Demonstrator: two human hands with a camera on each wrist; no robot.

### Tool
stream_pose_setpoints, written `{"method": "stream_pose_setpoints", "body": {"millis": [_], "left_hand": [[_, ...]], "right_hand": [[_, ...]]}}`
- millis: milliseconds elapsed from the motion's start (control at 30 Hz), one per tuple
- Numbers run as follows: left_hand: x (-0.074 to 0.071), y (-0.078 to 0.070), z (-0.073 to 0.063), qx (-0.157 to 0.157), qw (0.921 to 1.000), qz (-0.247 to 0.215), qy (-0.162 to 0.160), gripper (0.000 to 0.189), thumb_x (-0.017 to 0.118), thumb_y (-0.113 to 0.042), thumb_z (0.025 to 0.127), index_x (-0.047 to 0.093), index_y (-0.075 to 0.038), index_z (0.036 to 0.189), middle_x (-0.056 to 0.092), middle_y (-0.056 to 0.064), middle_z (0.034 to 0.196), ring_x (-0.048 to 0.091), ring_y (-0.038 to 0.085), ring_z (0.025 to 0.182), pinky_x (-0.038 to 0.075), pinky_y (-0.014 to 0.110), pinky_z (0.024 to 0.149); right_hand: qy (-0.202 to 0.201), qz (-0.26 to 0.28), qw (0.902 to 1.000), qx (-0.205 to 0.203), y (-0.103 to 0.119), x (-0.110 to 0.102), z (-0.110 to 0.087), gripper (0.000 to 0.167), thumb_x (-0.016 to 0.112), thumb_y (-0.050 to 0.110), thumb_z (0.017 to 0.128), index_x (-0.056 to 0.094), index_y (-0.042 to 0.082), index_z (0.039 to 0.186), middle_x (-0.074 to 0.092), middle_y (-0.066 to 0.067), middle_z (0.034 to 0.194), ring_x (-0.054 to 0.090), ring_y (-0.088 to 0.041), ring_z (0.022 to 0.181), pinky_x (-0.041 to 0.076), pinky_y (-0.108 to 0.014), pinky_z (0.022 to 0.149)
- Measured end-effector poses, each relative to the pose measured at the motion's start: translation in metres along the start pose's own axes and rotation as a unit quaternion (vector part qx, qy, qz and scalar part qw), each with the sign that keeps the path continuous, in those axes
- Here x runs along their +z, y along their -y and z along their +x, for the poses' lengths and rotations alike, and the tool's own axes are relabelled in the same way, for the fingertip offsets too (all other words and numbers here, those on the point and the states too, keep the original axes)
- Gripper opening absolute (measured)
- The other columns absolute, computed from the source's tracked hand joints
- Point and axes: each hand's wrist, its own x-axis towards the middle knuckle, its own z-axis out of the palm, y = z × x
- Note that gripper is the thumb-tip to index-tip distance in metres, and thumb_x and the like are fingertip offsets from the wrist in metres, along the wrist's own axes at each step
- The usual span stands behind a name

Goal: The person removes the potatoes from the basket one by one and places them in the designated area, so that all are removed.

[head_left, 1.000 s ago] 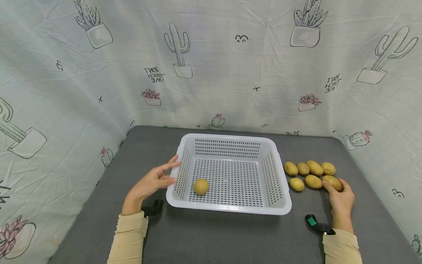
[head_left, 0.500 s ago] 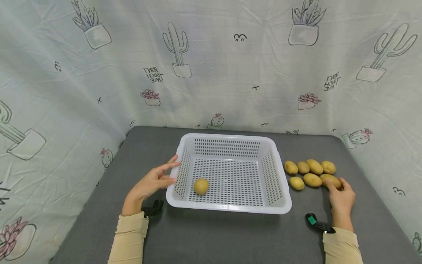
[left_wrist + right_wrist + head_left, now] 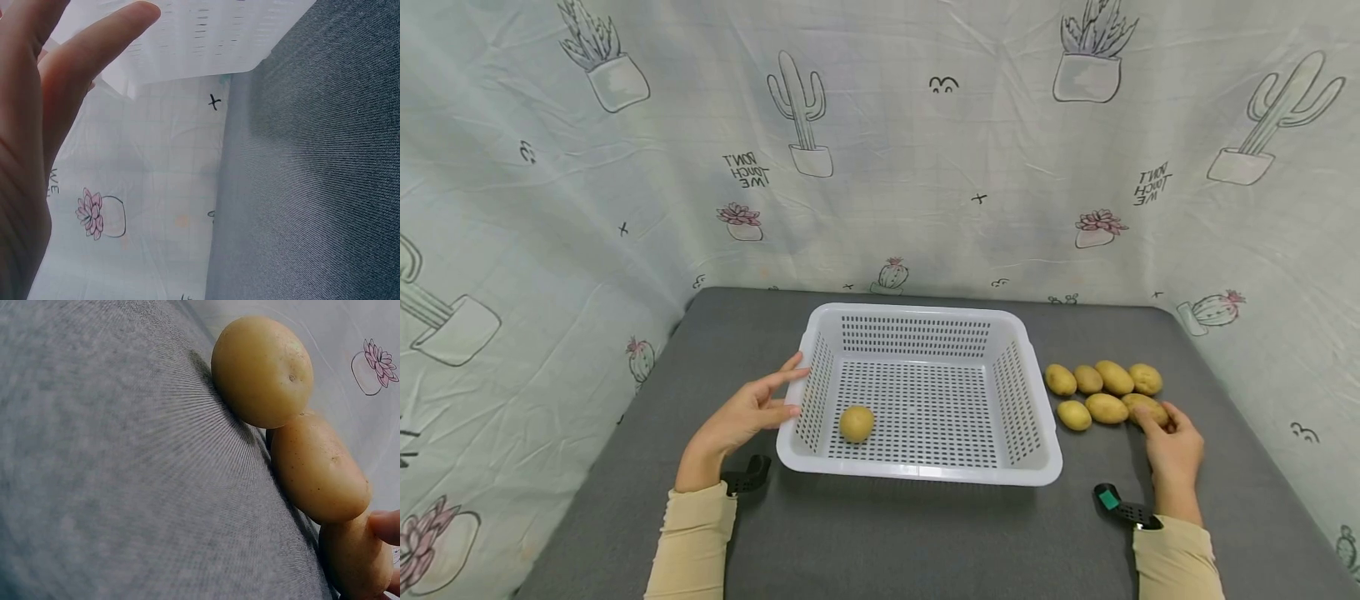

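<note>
A white perforated plastic basket (image 3: 917,472) stands mid-table, with one round potato (image 3: 857,424) at its left side. My left hand (image 3: 741,421) rests its spread fingers against the basket's left rim. In the left wrist view a nearly straight finger (image 3: 100,47) lies beside the basket wall (image 3: 206,37). Right of the basket, several yellow potatoes lie in two rows. My right hand (image 3: 1176,450) pinches the rightmost potato (image 3: 1142,408) of the front row, which still sits on the table. The right wrist view shows that potato (image 3: 356,556) behind two others, with a fingertip (image 3: 386,526) on it.
The back row of potatoes (image 3: 1115,377) lies just beyond the front row, close to the basket's right wall. A grey cloth covers the table (image 3: 925,542). A cactus-print curtain (image 3: 887,167) hangs behind and at both sides.
My right hand and the pinched potato have shifted slightly left, and the potato beside it has moved a little left too. The left hand and basket stay put.
</note>
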Motion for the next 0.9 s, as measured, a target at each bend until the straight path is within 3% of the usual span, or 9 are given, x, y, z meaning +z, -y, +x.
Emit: {"method": "stream_pose_setpoints", "body": {"millis": [167,300,467,633,900], "left_hand": [[0.0,-0.001,-0.001,-0.002,1.0,-0.004,0.0,0.066,0.061,-0.005,0.091,0.029,-0.002,0.148,-0.002,-0.001,0.161,0.06,0.028,0.114,0.05,0.025,0.086],[0.0,-0.002,-0.001,-0.003,1.0,-0.004,-0.001,0.066,0.061,-0.006,0.091,0.028,-0.001,0.148,-0.003,-0.001,0.161,0.06,0.028,0.114,0.05,0.025,0.086],[0.001,-0.001,-0.001,-0.003,1.0,-0.004,0.001,0.066,0.061,-0.006,0.091,0.028,-0.002,0.148,-0.002,-0.001,0.161,0.058,0.033,0.115,0.05,0.026,0.086],[0.0,0.002,-0.001,0.007,0.9999,0.005,0.006,0.065,0.06,-0.005,0.092,0.028,-0.001,0.148,-0.003,0.002,0.161,0.057,0.034,0.116,0.05,0.026,0.087],[0.0,0.001,-0.001,0.009,0.9999,0.004,0.005,0.065,0.06,-0.005,0.092,0.028,-0.001,0.148,-0.003,0.002,0.161,0.054,0.038,0.118,0.05,0.025,0.087]], "right_hand": [[-0.001,0.008,1.0,0.001,0.001,0.0,0.0,0.069,0.054,0.041,0.092,0.032,0.006,0.148,0.036,-0.02,0.148,0.039,-0.02,0.128,0.035,-0.02,0.096],[-0.002,0.024,0.9997,0.01,0.001,0.0,0.001,0.071,0.055,0.042,0.092,0.031,0.007,0.148,0.035,-0.017,0.149,0.036,-0.021,0.13,0.034,-0.024,0.101],[-0.026,0.068,0.9973,-0.001,0.001,-0.003,-0.001,0.068,0.058,0.033,0.092,0.032,0.004,0.147,0.039,-0.011,0.146,0.04,-0.01,0.126,0.03,-0.019,0.107],[-0.04,0.082,0.9952,-0.035,0.005,-0.008,-0.006,0.066,0.061,0.027,0.091,0.034,0.004,0.146,0.042,-0.008,0.144,0.041,-0.007,0.127,0.03,-0.014,0.106],[-0.053,0.046,0.9876,-0.14,0.032,-0.011,-0.02,0.061,0.064,0.023,0.09,0.04,0.006,0.144,0.044,-0.015,0.144,0.042,-0.01,0.13,0.031,-0.018,0.107]]}}
